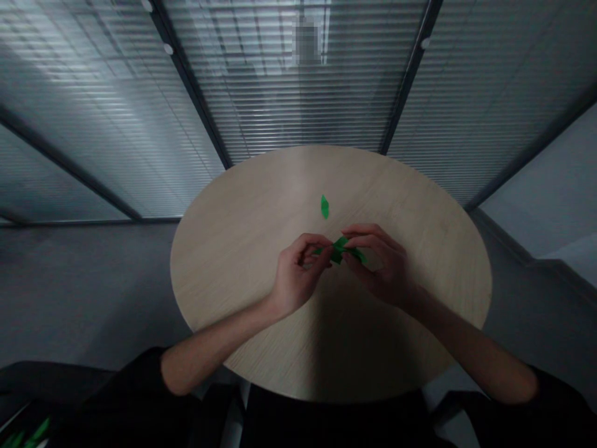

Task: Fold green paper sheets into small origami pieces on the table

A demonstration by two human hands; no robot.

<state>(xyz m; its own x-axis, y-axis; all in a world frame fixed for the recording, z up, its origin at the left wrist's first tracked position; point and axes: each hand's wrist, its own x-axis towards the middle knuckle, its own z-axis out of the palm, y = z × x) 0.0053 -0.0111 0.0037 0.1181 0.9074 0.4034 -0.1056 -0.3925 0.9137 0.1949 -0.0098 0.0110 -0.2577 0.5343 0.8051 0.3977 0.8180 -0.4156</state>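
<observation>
Item one: green cluster [339,249], held between my two hands above the tabletop [224,261], long axis running left to right. Left hand [297,274]: fingers pinched on its left part. Right hand [386,266]: fingers closed on its right part. Appearance: bright, thin-looking, several points, partly hidden. Item two: loose green slip [325,206], slender, lying just beyond both hands.

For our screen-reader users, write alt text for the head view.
A person's left hand and right hand pinch a thin green piece above a rounded, wood-toned table. A leaf-shaped green scrap lies just beyond them; blinds hang in the background.
</observation>
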